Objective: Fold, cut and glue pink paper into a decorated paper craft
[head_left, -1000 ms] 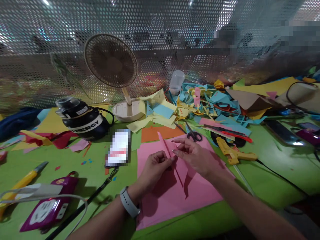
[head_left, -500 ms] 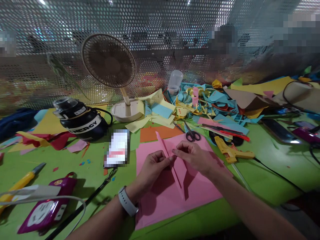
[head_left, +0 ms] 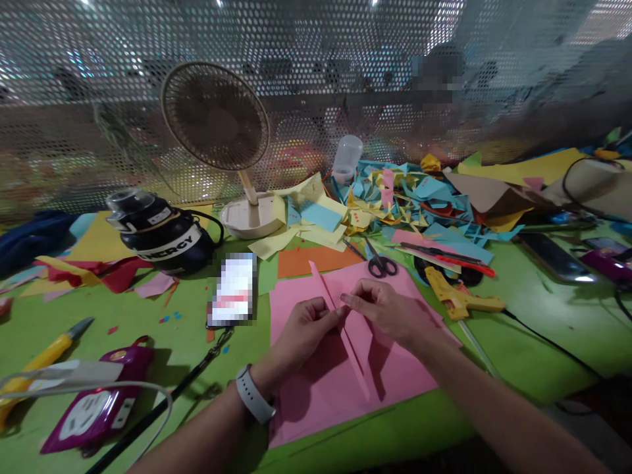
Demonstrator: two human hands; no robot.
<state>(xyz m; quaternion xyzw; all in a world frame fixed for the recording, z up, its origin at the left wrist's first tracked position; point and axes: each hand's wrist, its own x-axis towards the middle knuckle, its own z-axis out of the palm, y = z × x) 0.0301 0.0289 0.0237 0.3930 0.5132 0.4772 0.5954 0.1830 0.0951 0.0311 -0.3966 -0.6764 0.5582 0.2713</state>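
A folded pink paper piece (head_left: 353,342) stands on edge over larger pink sheets (head_left: 316,408) on the green table. My left hand (head_left: 309,329), with a pale watch on the wrist, pinches the fold from the left. From the right, my right hand (head_left: 382,309) has thumb and finger closed on the same piece, its fingertips close to those of my left hand. Black-handled scissors (head_left: 382,265) lie at the top edge of the pink sheets. A yellow glue gun (head_left: 459,299) rests to the right of them.
A fan (head_left: 251,216), a dark bottle (head_left: 168,240) and a heap of paper scraps (head_left: 409,197) stand along the back. A phone (head_left: 232,289), a purple device (head_left: 99,401) and a yellow cutter (head_left: 44,362) lie left. Another phone (head_left: 555,257) is at right.
The view has shifted slightly. Both hands keep nearly the same pinch on the folded pink paper, with no clear movement otherwise.
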